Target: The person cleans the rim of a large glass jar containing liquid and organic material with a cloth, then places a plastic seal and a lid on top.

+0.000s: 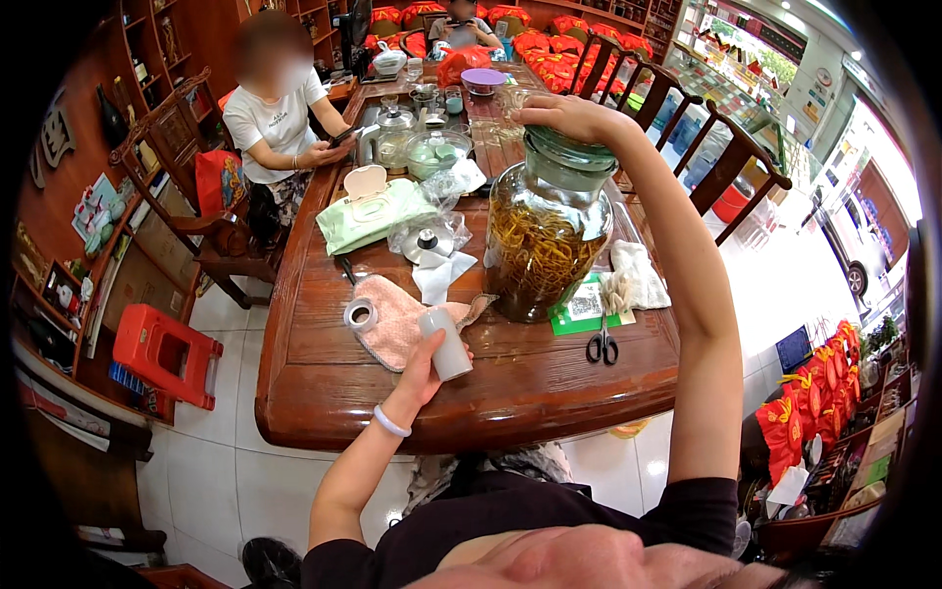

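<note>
My left hand holds a whitish translucent roll, perhaps plastic film, tilted above the table's near edge. A large glass jar stands upright, full of thin yellow-brown strands, probably roots, in dark liquid. From above, my right hand holds the greenish glass lid, fingers reaching past its left rim. Left of the roll lies a pink cloth, with a small roll of tape on it. Black-handled scissors lie right of the jar, beside a green printed card and white gloves.
Behind the cloth are a wet-wipes pack, a metal lid and a glass bowl of cups. A seated person holds a phone at the left; another sits at the far end. Wooden chairs line the right side.
</note>
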{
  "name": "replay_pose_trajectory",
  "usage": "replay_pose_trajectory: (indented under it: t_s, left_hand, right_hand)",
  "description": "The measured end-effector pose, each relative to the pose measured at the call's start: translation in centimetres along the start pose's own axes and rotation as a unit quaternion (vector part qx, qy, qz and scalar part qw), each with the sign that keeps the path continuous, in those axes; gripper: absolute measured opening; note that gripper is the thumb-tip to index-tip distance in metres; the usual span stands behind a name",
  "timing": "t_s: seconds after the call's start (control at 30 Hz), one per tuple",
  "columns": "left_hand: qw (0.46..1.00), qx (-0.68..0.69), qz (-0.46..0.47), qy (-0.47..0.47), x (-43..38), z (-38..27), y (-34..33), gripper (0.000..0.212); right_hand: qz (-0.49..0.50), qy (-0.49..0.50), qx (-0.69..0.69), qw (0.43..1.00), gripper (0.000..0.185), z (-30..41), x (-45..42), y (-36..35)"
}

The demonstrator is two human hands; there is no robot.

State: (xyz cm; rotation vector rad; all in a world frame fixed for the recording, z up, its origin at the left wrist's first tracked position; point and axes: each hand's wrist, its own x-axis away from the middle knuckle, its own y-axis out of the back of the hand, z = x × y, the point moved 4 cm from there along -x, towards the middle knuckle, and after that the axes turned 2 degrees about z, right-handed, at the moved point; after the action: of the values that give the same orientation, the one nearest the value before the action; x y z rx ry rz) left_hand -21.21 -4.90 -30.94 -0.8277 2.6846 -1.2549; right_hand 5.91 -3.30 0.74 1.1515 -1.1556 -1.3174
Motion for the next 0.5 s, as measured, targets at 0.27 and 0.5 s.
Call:
replay_pose_trajectory:
  t_s: [0.27,0.5]
  left_hand:
    - [1.000,0.002,0.001,0.001,0.2,-0.2,-0.1,0.040]
    - [1.000,-0.006,-0.006,0.004,0.1,-0.3,-0.3,0.044]
  right_hand:
    - [-0.021,-0.033,-0.045,0.998,0.045,1.6,1.1,0.9]
    - [-0.011,0.023,0.001,1.000,0.044,1.4,1.0,0.7]
